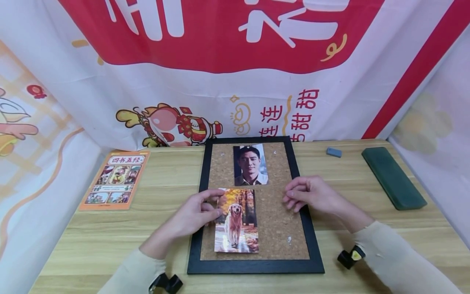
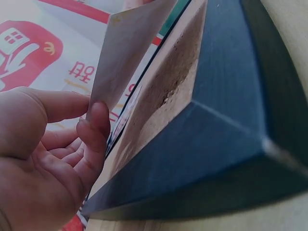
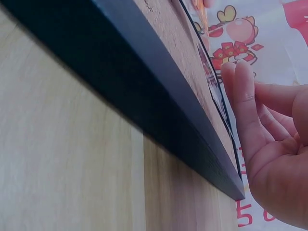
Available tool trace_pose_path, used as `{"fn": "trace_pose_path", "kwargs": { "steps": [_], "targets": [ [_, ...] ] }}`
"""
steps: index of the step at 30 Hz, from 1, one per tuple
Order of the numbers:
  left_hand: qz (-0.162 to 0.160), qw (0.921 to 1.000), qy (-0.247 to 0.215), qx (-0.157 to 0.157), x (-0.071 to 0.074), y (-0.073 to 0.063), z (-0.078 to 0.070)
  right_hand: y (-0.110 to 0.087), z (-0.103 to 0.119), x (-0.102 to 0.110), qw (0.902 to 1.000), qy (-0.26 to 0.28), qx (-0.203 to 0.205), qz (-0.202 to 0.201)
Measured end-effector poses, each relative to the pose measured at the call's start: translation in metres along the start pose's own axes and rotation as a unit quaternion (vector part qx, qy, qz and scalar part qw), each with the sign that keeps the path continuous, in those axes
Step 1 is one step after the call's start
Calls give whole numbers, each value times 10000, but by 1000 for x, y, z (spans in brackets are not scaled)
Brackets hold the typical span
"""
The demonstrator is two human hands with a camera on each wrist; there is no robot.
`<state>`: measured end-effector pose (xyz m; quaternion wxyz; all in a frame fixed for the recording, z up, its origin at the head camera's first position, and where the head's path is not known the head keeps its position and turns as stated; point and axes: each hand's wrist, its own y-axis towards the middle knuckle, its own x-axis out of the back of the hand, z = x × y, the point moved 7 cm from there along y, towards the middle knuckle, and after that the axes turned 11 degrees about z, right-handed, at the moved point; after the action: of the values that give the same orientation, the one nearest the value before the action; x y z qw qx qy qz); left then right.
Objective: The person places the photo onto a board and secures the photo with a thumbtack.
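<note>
The left hand pinches the left edge of a photo of a golden retriever between thumb and fingers. In the left wrist view, the plain back of the photo tilts up from the cork board. Above it on the cork lies a portrait photo. My right hand hovers over the board's right side, its fingers loosely bent. The right wrist view shows these fingers with nothing visible between them. Clear push pins sit on the cork.
The board's black frame lies on a wooden table. An orange comic-style book is at the left. At the right are a small blue eraser and a long dark green case. A printed cloth hangs behind.
</note>
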<state>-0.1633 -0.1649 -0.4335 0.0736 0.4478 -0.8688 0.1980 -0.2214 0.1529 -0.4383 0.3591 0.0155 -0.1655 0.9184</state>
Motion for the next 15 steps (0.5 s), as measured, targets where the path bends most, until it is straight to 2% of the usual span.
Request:
{"fn": "trace_pose_path", "kwargs": {
  "steps": [6,11,15],
  "targets": [
    [59,9998,207,-32,-6,9,-2,5,4,-7,10000,-5,-10,-44],
    [203,9992,238,-231,-13,16,-6,11,9,-13,9998,-176,-63,-66],
    [214,9990,298,-238,-16,21,-8,18,12,-19,9993,-357,-85,-25]
  ]
}}
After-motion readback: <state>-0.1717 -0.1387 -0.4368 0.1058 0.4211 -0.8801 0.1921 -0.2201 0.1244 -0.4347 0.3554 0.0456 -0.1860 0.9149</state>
